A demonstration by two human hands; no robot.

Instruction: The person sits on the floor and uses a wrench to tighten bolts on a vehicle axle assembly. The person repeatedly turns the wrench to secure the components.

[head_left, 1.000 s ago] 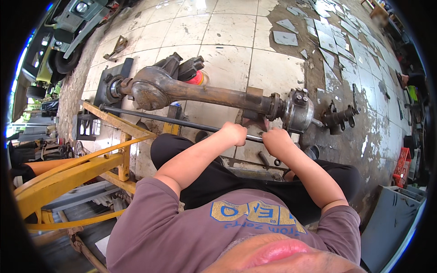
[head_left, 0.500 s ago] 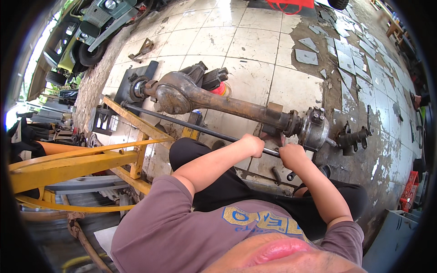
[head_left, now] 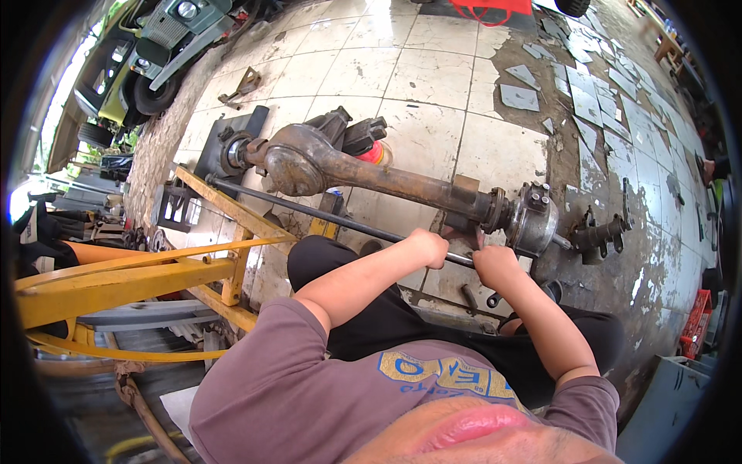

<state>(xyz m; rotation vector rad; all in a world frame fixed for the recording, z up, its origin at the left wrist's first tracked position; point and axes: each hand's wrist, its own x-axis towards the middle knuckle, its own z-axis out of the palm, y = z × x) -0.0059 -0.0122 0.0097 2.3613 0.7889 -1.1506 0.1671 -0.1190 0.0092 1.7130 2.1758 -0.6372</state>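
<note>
A long dark steel rod (head_left: 325,216) runs slantwise along the near side of a rusty axle housing (head_left: 402,182). My left hand (head_left: 427,248) is closed around the rod near its right part. Just to the right, my right hand (head_left: 495,266) is closed on the rod too, with a short bare stretch showing between the two fists. Below the right hand a small round eye-shaped metal end (head_left: 494,299) shows; whether it belongs to the rod is hidden. The wheel-end knuckle (head_left: 533,220) sits just beyond my right hand, on the axle's right end.
A yellow metal frame (head_left: 127,288) stands close on my left. Metal brackets (head_left: 340,127) lie behind the axle, and a dark steering part (head_left: 601,237) rests to its right. Broken tiles (head_left: 583,97) cover the far right floor. A vehicle (head_left: 158,50) is parked far left.
</note>
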